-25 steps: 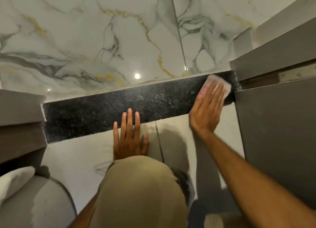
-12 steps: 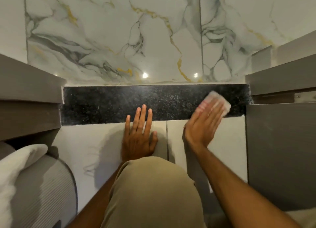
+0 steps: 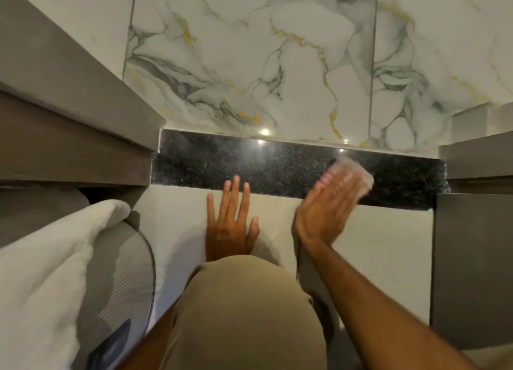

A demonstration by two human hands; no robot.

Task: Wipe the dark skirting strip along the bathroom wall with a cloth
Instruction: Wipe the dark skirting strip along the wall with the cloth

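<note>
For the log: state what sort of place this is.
Probably a bathroom: glossy marble-look wall tiles, a dark skirting strip being wiped, and a white towel nearby.

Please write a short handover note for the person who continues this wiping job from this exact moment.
Right hand: presses the cloth flat on the dark skirting strip, toward its right end; motion-blurred.
Left hand: empty, spread flat on the floor tile below the strip, as support.
Done: cannot tell which parts are clean.
Left: wipe the strip's middle and left end, up to the grey cabinet.
</note>
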